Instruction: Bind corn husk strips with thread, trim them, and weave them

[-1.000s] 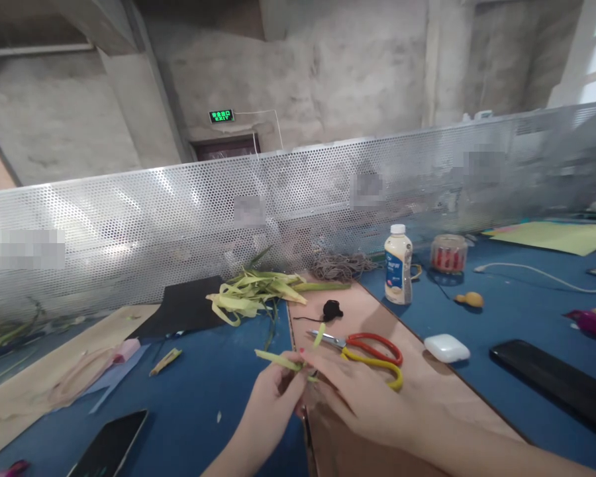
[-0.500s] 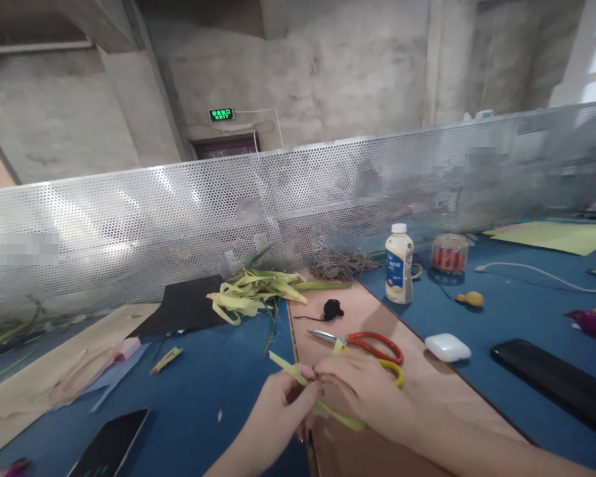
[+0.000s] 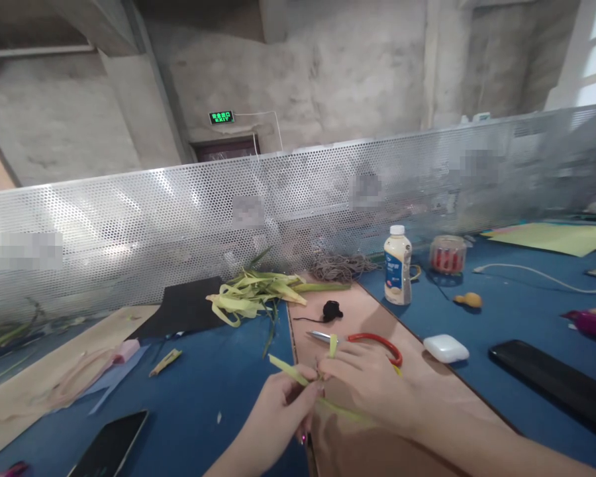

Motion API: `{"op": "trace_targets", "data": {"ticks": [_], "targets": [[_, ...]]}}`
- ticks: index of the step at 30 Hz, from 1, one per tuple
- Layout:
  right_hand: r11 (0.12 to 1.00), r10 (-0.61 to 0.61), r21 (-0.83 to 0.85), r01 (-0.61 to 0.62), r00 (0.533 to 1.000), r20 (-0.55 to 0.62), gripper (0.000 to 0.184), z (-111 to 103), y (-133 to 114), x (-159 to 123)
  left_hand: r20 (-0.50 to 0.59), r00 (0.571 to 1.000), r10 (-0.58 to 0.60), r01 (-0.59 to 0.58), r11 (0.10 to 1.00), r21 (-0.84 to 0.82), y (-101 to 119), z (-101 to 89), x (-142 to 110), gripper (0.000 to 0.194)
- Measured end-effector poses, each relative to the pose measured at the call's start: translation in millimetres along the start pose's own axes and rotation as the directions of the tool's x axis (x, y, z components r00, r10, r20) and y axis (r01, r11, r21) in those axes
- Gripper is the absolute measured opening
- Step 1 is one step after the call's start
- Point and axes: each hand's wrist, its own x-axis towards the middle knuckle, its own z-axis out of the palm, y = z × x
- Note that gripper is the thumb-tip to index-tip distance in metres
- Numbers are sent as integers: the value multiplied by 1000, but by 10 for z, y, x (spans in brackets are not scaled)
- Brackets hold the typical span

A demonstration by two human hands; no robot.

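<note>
In the head view, my left hand (image 3: pixel 285 404) is closed in a pinch on a pale green corn husk strip (image 3: pixel 282 366), whose one end sticks out up and to the left. My right hand (image 3: pixel 370 381) meets it at the fingertips, closed on the same husk piece. A short green end stands up by the right fingers, and another length trails below. The exact join between the fingertips is hidden. Behind the right hand lie scissors (image 3: pixel 380 343) with red and yellow handles, partly covered. Beyond them sits a small ball of black thread (image 3: pixel 332 310).
A heap of corn husks (image 3: pixel 258 291) lies at the back. On the right are a bottle (image 3: pixel 398 268), a clear jar (image 3: pixel 447 255), a white case (image 3: pixel 446 348) and a black case (image 3: pixel 551 381). A phone (image 3: pixel 110 445) lies at left. A perforated metal screen (image 3: pixel 129 232) borders the table.
My right hand has shifted slightly and now covers more of the scissors' yellow handle. The left hand keeps its pinch almost in place.
</note>
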Motion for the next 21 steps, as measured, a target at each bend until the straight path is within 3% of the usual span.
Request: {"op": "trace_targets", "data": {"ticks": [7,12,14,17,21], "targets": [[989,-4,-144,11,999,50,14,-122,-77,44,7,1000,-22,22,1000,0,17,13,-8,25],[973,-108,-219,75,984,-143,27,-192,-66,48,-68,998,-14,22,992,120,-61,19,-8,22],[966,-81,-257,27,976,-204,30,-225,-85,56,-126,991,45,-13,971,239,-55,19,-16,21],[967,-42,-254,-32,959,-280,26,-230,-141,59,-163,961,224,-132,888,440,-9,12,-52,17],[971,-158,-221,86,930,-332,26,-164,-230,27,-64,904,422,-302,739,602,5,-11,-106,18]]}}
